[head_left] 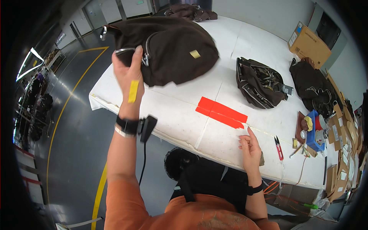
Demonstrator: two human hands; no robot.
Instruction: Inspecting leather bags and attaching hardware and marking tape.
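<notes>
My left hand grips a dark brown fabric bag by its zippered side, lifted above the left part of the white table. The bag has silver zippers and a small yellow sticker on its panel. A strip of yellow tape is stuck to my left wrist. My right hand is at the table's near edge with its index finger stretched out and nothing seen in it. Just beyond its fingertip, red tape lies on the tabletop.
A second dark bag with a tag stands open on the white table. Red-handled thread snips lie right of my right hand, near a blue bin. More dark bags, a cardboard box and cardboard pieces line the right side.
</notes>
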